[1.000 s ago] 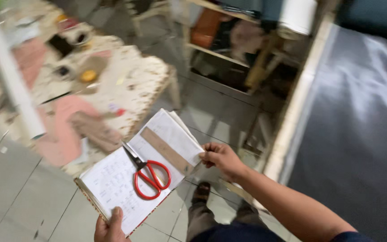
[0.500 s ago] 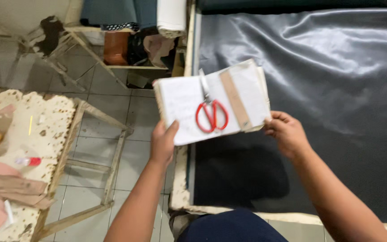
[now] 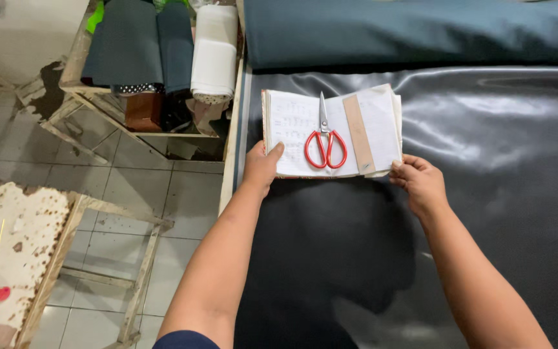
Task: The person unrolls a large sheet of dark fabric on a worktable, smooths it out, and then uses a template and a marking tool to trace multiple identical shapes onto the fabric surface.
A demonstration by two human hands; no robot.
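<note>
An open notebook (image 3: 292, 123) with handwritten white pages lies flat over dark shiny fabric (image 3: 485, 194) on a table. My left hand (image 3: 261, 167) grips its lower left corner, thumb on the page. My right hand (image 3: 420, 182) holds the lower right corner. Red-handled scissors (image 3: 324, 143) rest shut on the middle of the notebook, blades pointing away from me. A flat tan ruler (image 3: 358, 133) lies on the right page beside the scissors.
A fold of dark teal cloth (image 3: 421, 32) runs along the table's far side. To the left stands a wooden shelf (image 3: 79, 90) with rolls of dark and white fabric (image 3: 213, 55). A worn white table (image 3: 27, 226) sits at lower left on the tiled floor.
I have turned from the floor side toward the dark fabric table, carrying the notebook with scissors and ruler on it. It now lies level over the fabric, both hands at its near corners.
</note>
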